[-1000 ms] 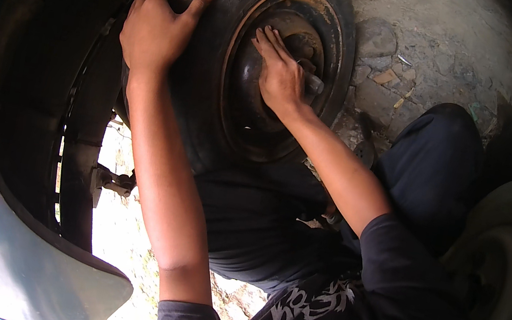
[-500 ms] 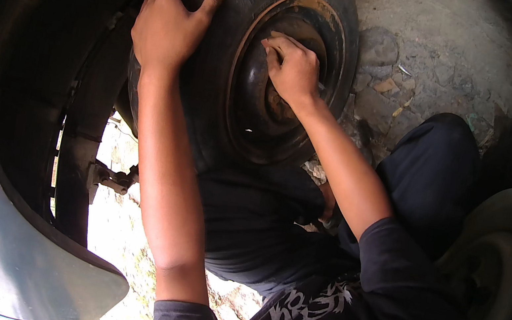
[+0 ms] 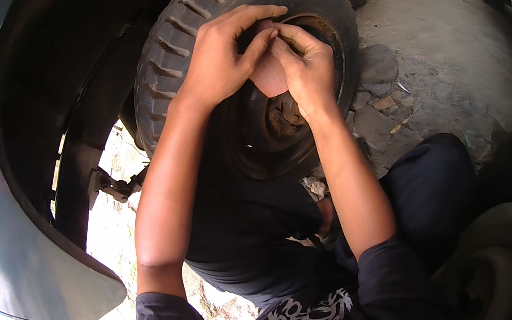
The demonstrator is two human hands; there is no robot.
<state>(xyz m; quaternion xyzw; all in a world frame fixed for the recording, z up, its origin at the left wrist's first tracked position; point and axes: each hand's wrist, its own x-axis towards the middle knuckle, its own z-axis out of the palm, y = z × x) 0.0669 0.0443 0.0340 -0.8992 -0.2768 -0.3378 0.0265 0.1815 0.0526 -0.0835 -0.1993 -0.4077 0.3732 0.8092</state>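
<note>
In front of the wheel, both my hands meet at a thin reddish-brown sheet [image 3: 271, 78] that looks like sandpaper. My left hand [image 3: 222, 57] pinches its upper left side between thumb and fingers. Opposite it, my right hand [image 3: 310, 68] grips the upper right edge, thumb and fingertips close to the left thumb. Behind the hands stands the black tyre [image 3: 169, 52] with its chunky tread. Its dark, rusty steel rim [image 3: 250, 135] is partly covered by the sheet and hands. Rusty metal parts [image 3: 286, 116] show in the wheel's centre.
A grey-blue curved fender [image 3: 43, 280] arches along the left, with a dark wheel well [image 3: 51, 60] inside it. Stones and debris [image 3: 385, 103] lie on the rough ground [image 3: 448, 43] to the right. My bent knee [image 3: 436, 162] and another round wheel-like part [image 3: 500, 266] are at the right.
My left hand has left the tyre tread and come right to the sheet. The right hand has drawn up beside it. The reddish-brown sheet now shows spread between them.
</note>
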